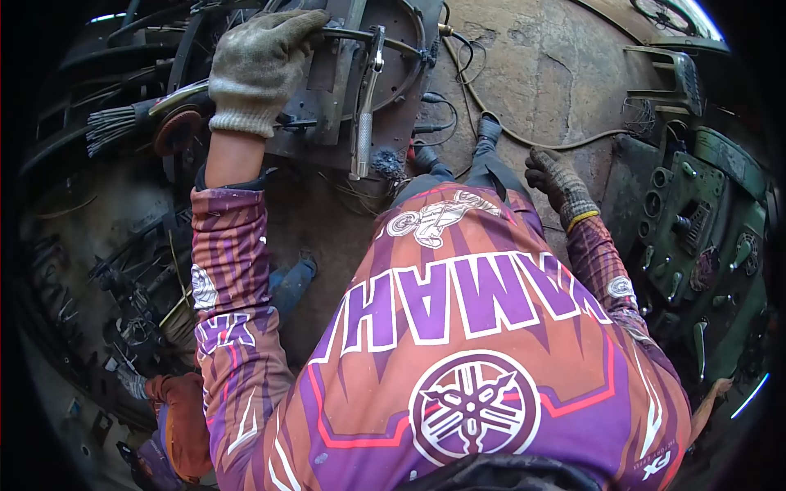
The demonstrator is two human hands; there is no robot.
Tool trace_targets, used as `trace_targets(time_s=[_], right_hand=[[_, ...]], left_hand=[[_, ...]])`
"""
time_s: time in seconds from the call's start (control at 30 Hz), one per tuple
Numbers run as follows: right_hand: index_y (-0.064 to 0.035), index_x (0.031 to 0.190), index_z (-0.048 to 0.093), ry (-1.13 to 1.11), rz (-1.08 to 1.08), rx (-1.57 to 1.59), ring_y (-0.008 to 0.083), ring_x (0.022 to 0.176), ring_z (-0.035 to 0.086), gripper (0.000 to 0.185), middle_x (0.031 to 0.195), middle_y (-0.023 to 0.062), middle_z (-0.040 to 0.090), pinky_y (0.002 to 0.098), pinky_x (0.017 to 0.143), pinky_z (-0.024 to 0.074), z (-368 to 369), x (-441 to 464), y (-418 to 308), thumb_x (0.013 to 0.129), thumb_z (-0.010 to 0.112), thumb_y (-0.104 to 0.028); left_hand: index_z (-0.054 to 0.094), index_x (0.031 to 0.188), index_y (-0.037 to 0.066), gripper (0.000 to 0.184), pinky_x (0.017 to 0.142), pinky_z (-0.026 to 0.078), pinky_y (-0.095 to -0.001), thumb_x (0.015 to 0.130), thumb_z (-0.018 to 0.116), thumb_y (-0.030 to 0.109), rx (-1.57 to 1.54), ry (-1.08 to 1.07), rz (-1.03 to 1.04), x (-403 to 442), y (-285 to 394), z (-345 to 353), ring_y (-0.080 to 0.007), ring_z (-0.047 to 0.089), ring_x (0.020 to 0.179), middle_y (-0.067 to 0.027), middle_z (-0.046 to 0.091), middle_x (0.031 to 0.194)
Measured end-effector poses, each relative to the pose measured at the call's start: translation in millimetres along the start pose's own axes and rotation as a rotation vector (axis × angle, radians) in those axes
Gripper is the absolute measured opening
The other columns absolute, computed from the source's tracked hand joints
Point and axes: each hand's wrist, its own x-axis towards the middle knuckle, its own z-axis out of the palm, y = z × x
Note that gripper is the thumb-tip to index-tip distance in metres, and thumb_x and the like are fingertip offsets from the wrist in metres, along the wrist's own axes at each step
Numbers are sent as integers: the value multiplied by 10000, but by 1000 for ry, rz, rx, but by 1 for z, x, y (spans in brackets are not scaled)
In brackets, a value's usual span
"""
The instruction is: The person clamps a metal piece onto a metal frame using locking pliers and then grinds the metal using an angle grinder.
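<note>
My left hand (260,72), in a worn grey knit glove, is closed around the end of a dark metal rod (348,34) above a metal work table. Locking pliers (366,110) with a silver handle hang across that rod, just right of the hand, with their jaws at the rod. A curved dark bar (417,74) lies on the table beyond them. My right hand (557,178), gloved with a yellow cuff edge, hangs beside my right leg. Its fingers are loosely bent and apart, with nothing visible in them.
A bundle of thin grey rods (123,128) and a reddish disc (178,132) lie left of my left hand. A hose (524,139) crosses the floor. A green machine (684,213) with levers stands at right. Another person's orange sleeve (184,421) shows at lower left.
</note>
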Motion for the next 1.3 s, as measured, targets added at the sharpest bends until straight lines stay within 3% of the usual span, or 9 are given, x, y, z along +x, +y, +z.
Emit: trace_targets(time_s=[0.2, 0.33, 0.67, 0.77, 0.83, 1.0, 1.13, 1.2, 1.3], right_hand=[[-110, 990, 573, 236, 145, -291, 120, 508, 447, 220, 717, -14, 509, 297, 462, 333, -62, 17, 65, 957, 671, -305], [-65, 1149, 603, 339, 278, -177, 173, 609, 550, 379, 811, 43, 592, 345, 518, 440, -95, 3, 97, 942, 680, -373], [-35, 1286, 572, 335, 262, -212, 198, 631, 570, 522, 936, 89, 648, 359, 551, 467, -129, 21, 72, 929, 696, -395], [-34, 1263, 581, 324, 209, -320, 173, 601, 552, 473, 875, 60, 631, 349, 525, 439, -117, 24, 26, 945, 680, -371], [-69, 1090, 606, 180, 124, -154, 166, 560, 523, 225, 799, 40, 600, 308, 482, 401, -127, 40, 6, 971, 659, -253], [-77, 1026, 599, 100, 133, -112, 162, 561, 507, 166, 771, 36, 575, 329, 482, 409, -159, 60, -32, 971, 661, -220], [-47, 1032, 592, -12, -26, -623, 210, 692, 572, 196, 909, 71, 595, 345, 545, 444, -254, 80, -36, 939, 670, -201], [-33, 1082, 571, 241, 340, -224, 251, 717, 597, 277, 913, 81, 591, 420, 586, 489, -293, 95, -43, 936, 655, -254], [-27, 1147, 554, 282, 434, -283, 266, 702, 609, 347, 900, 93, 607, 437, 570, 489, -350, 114, -75, 952, 633, -304]], left_hand=[[771, 1086, 172, 334, 818, 580, -362, 788, 722, 28, 94, 46, 17, -3, -7, 6, -266, 720, 921, -84, 746, 1043], [771, 1084, 172, 315, 820, 577, -364, 800, 725, 45, 70, 86, -4, -4, -6, 9, -268, 718, 927, -83, 745, 1048], [746, 1136, 212, 366, 879, 567, -383, 792, 739, 86, 112, 76, -127, -8, 6, 9, -276, 699, 979, -63, 731, 1083], [746, 1129, 196, 357, 918, 553, -382, 796, 735, 67, 80, 83, -168, -8, 11, 12, -274, 691, 1011, -60, 728, 1101], [746, 1116, 172, 340, 947, 540, -380, 799, 732, 50, 133, 92, -185, -7, 15, 12, -270, 683, 1050, -56, 727, 1115], [723, 1156, 152, 357, 968, 528, -388, 810, 728, 67, 225, 76, -298, 0, 40, 6, -280, 662, 1112, -89, 718, 1143], [707, 1184, 118, 337, 970, 523, -377, 848, 712, 133, 305, 275, -693, 0, 80, 0, -284, 678, 1082, -125, 715, 1136], [725, 1154, 134, 294, 899, 549, -375, 876, 698, 225, 250, 358, -1116, -3, 99, 1, -272, 699, 985, -120, 719, 1099], [727, 1147, 98, 344, 860, 549, -388, 885, 719, 321, 266, 340, -1268, 14, 138, 7, -275, 703, 945, -127, 725, 1032]])
